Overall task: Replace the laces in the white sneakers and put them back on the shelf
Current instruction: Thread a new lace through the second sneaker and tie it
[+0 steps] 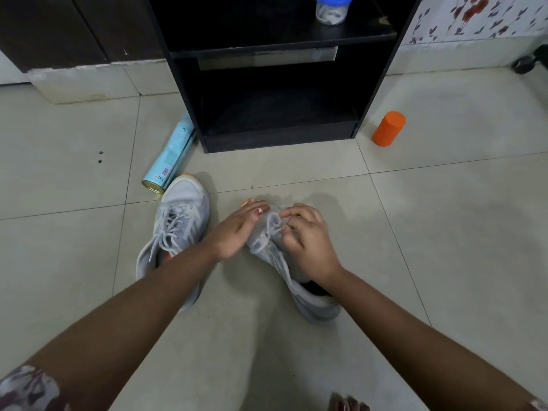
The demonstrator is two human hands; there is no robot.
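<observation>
Two pale grey-white sneakers lie on the tiled floor in front of a black shelf unit (278,134). The left sneaker (181,215) is laced, toe pointing away, its lace ends loose. My left hand (237,229) rests with straight fingers against the left side of the right sneaker (299,289), covering its toe. My right hand (308,241) has its fingers curled and pinches the white lace (271,225) on top of that sneaker. The shelf's lower compartment is dark with nothing visible inside.
A light blue spray can (170,158) lies on the floor left of the shelf, near the left sneaker's toe. An orange cylinder (388,129) stands right of the shelf. A clear jar with a blue lid (332,8) sits on the upper shelf board.
</observation>
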